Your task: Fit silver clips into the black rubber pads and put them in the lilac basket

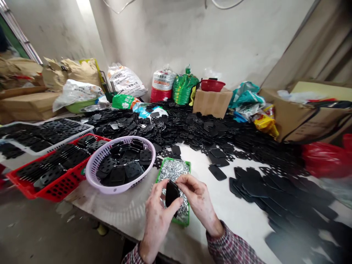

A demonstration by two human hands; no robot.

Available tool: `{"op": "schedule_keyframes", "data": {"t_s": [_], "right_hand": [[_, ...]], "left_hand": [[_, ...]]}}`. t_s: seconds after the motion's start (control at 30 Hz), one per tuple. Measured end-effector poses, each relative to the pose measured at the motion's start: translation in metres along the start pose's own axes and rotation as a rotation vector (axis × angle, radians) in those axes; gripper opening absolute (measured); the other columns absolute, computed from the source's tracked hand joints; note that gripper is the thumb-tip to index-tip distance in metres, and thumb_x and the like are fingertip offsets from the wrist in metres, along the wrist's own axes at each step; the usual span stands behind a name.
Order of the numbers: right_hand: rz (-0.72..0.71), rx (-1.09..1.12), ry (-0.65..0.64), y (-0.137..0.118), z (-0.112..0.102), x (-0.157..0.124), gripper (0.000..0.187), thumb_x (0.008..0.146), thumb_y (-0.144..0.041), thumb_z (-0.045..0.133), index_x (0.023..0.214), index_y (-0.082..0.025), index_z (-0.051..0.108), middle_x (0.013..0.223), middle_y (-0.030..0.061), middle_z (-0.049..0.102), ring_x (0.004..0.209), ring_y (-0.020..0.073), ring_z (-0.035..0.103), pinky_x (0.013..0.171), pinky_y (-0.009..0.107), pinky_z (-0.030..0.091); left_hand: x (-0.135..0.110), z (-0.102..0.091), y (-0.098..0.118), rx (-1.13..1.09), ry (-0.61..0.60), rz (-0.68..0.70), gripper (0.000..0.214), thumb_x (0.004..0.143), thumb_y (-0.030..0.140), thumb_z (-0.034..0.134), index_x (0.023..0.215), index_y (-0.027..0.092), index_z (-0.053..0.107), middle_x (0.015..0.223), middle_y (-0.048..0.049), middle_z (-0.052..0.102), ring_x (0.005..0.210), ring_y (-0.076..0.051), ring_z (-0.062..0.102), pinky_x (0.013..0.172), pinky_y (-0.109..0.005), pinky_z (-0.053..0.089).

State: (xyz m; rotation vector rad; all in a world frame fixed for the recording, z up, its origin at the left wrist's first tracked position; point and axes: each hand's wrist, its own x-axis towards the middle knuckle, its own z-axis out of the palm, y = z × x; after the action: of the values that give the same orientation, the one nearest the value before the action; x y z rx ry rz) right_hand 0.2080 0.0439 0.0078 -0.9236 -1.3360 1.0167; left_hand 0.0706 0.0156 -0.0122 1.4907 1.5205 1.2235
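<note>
My left hand (158,216) grips a small black plate (172,194) with rounded corners, tilted on edge, thumb on one face. At the plate's upper right edge the fingers of my right hand (198,198) are pinched together; whatever sits between their tips is too small to make out. Beneath both hands lies a green tray (188,220) full of small silvery metal pins (173,168). To the left, a lilac basket (93,179) holds several black plates, some of them with holes.
A red crate (57,190) and a white tray (89,128) of black plates stand on the left. Loose black plates (189,128) heap across the back, and flat ones (264,187) spread on the right. Sacks (162,86) and a carton (211,102) line the wall.
</note>
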Motion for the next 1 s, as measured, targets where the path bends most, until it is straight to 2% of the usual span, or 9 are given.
{"op": "schedule_keyframes", "data": {"t_s": [0.07,0.23,0.33,0.5,0.6,0.8,0.93,1.0], "right_hand": [[0.042,0.047,-0.022,0.0,-0.002,0.0,0.006,0.083,-0.024,0.069,0.085,-0.019,0.071,0.085,0.0024,0.069,0.08,0.0181,0.063,0.073,0.024,0.05],[0.168,0.243,-0.032,-0.003,-0.009,-0.002,0.023,0.079,-0.025,0.079,0.101,-0.022,0.072,0.085,0.0008,0.071,0.081,0.0165,0.064,0.076,0.023,0.05],[0.159,0.279,-0.014,-0.003,-0.012,-0.002,0.019,0.078,-0.027,0.081,0.095,-0.022,0.073,0.084,0.0008,0.071,0.079,0.0164,0.064,0.076,0.024,0.05],[0.046,0.119,-0.004,-0.004,-0.014,-0.002,0.002,0.081,-0.023,0.076,0.081,-0.021,0.076,0.082,0.0002,0.069,0.079,0.0166,0.061,0.074,0.023,0.048],[-0.014,0.07,-0.002,-0.008,-0.014,-0.002,0.004,0.083,-0.021,0.073,0.08,-0.022,0.075,0.083,-0.0004,0.067,0.082,0.0166,0.06,0.075,0.023,0.047],[0.036,0.071,-0.01,-0.013,-0.013,-0.005,0.006,0.082,-0.021,0.072,0.086,-0.022,0.076,0.087,0.0012,0.071,0.084,0.0182,0.064,0.076,0.024,0.051],[0.127,0.213,0.009,-0.013,-0.013,-0.007,0.015,0.08,-0.025,0.076,0.095,-0.023,0.075,0.087,0.0013,0.072,0.078,0.0171,0.066,0.075,0.024,0.054],[0.121,0.225,0.022,-0.011,-0.013,-0.009,0.018,0.08,-0.024,0.077,0.097,-0.023,0.075,0.087,0.0011,0.072,0.079,0.0165,0.067,0.075,0.023,0.055]], "left_hand": [[0.002,0.0,0.001,-0.005,-0.003,0.005,0.053,0.075,0.035,0.072,0.123,0.022,0.057,0.122,-0.0077,0.06,0.091,-0.022,0.06,0.081,-0.039,0.05],[0.005,-0.001,0.004,-0.12,-0.03,-0.057,0.054,0.075,0.038,0.071,0.124,0.021,0.057,0.123,-0.0098,0.06,0.099,-0.025,0.059,0.08,-0.039,0.051],[0.004,-0.001,0.004,-0.17,-0.031,-0.07,0.055,0.074,0.038,0.071,0.124,0.019,0.057,0.123,-0.0112,0.06,0.105,-0.027,0.058,0.082,-0.039,0.052],[0.003,0.001,0.007,-0.122,-0.03,-0.044,0.055,0.074,0.037,0.073,0.124,0.022,0.058,0.122,-0.01,0.061,0.106,-0.028,0.059,0.083,-0.04,0.052],[0.004,0.001,0.011,-0.091,-0.022,-0.042,0.056,0.073,0.038,0.073,0.124,0.022,0.058,0.123,-0.0101,0.061,0.108,-0.029,0.059,0.085,-0.042,0.052],[0.004,0.0,0.012,-0.041,-0.01,-0.01,0.055,0.075,0.039,0.072,0.125,0.022,0.057,0.123,-0.0098,0.061,0.109,-0.028,0.058,0.087,-0.042,0.051],[0.003,-0.001,0.011,-0.053,0.014,-0.005,0.053,0.075,0.037,0.073,0.124,0.023,0.059,0.118,-0.0094,0.064,0.103,-0.027,0.062,0.08,-0.039,0.053],[0.002,0.0,0.012,-0.057,0.029,0.005,0.053,0.074,0.036,0.074,0.123,0.023,0.06,0.117,-0.0094,0.066,0.1,-0.026,0.063,0.077,-0.037,0.054]]}}
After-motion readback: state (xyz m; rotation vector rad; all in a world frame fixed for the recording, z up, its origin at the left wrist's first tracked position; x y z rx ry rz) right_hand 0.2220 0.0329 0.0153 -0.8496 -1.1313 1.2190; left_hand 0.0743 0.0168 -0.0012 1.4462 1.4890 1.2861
